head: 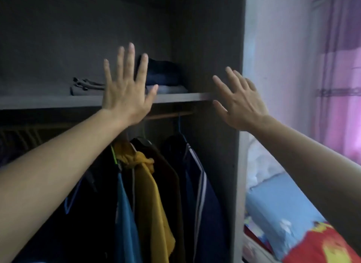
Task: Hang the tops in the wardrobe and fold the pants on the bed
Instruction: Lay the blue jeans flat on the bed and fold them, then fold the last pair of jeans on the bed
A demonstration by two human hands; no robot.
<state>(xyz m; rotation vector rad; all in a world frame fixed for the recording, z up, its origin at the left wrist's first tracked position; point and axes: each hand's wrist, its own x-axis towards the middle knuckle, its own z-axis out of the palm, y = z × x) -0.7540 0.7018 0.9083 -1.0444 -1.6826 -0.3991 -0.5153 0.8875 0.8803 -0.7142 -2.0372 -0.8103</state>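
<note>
I face the open wardrobe (211,47). Both arms are raised in front of it. My left hand (127,86) is spread flat with straight fingers, held up before the shelf (48,102), and holds nothing. My right hand (238,100) is also spread and empty, near the wardrobe's right side panel. Below the shelf, tops hang from the rail (170,115): a mustard-yellow top (150,188), a blue top (125,213), and a navy top with white stripes (203,194) on a blue hanger. Dark tops (88,213) hang further left.
Folded clothes lie on the shelf: a dark navy stack (164,73) and a grey piece (86,87). To the right is the bed (273,204) with a light blue sheet, white bedding and a red-yellow patterned cover (322,245). Purple curtains (340,67) hang behind.
</note>
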